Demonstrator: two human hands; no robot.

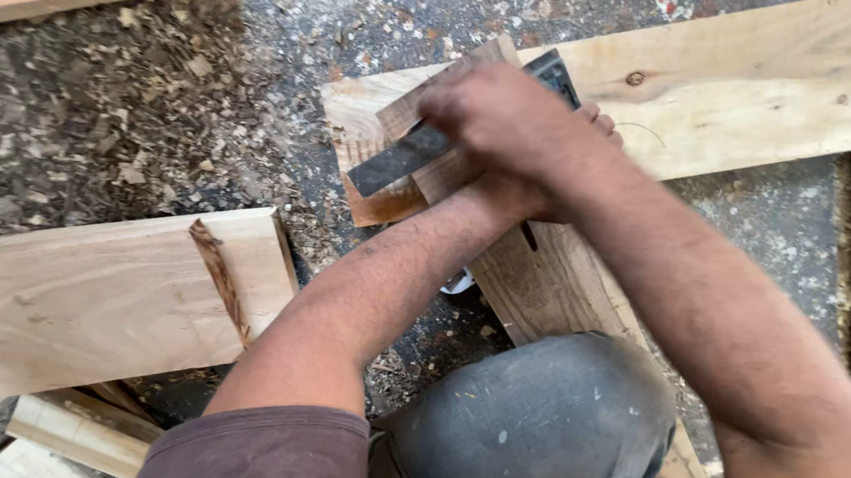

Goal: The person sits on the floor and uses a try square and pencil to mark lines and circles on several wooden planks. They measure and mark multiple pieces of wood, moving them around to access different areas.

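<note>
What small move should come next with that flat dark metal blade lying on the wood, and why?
Probably press the flat dark metal blade steady before anything else: the right hand covers its upper part, it lies slanted across the narrow brown wooden piece, and the left hand is hidden beneath.

The flat tool (421,154) looks like dark, matt metal. The planks (92,296) are pale, raw wood, quite smooth on top. The floor (136,99) is rough grey concrete, covered with dry wood chips.
</note>
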